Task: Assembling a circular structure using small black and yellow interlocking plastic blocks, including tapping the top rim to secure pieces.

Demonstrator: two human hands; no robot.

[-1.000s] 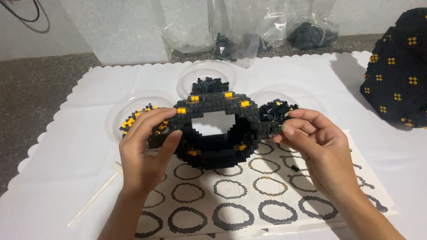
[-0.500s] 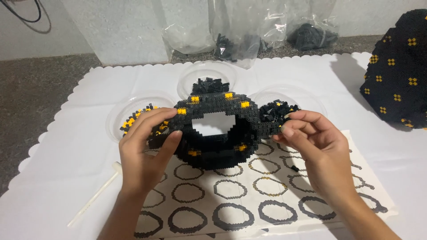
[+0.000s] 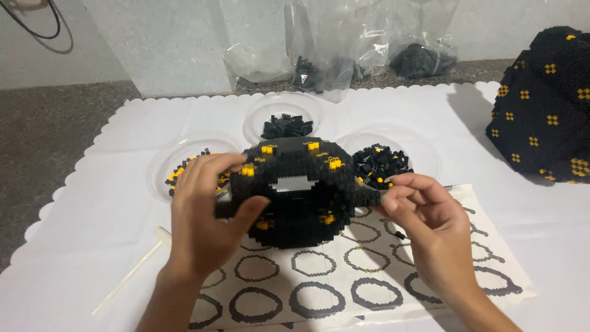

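Observation:
A black ring-shaped brick model (image 3: 295,184) with small yellow bricks stands upright over a printed sheet of ring patterns (image 3: 344,276). My left hand (image 3: 206,215) grips its left side, thumb on the front and fingers over the top. My right hand (image 3: 424,227) pinches the model's right edge between thumb and fingers. The hole in the middle shows white behind it.
Three clear plastic dishes hold small bricks: yellow and black at the left (image 3: 169,169), black at the back (image 3: 286,123) and right (image 3: 384,163). A white stick (image 3: 132,270) lies at the left. A large black brick model (image 3: 547,104) stands at the right. Plastic bags (image 3: 319,61) sit behind.
The model has tilted forward and dropped a little, so its top faces me more. Both hands keep their hold on its sides.

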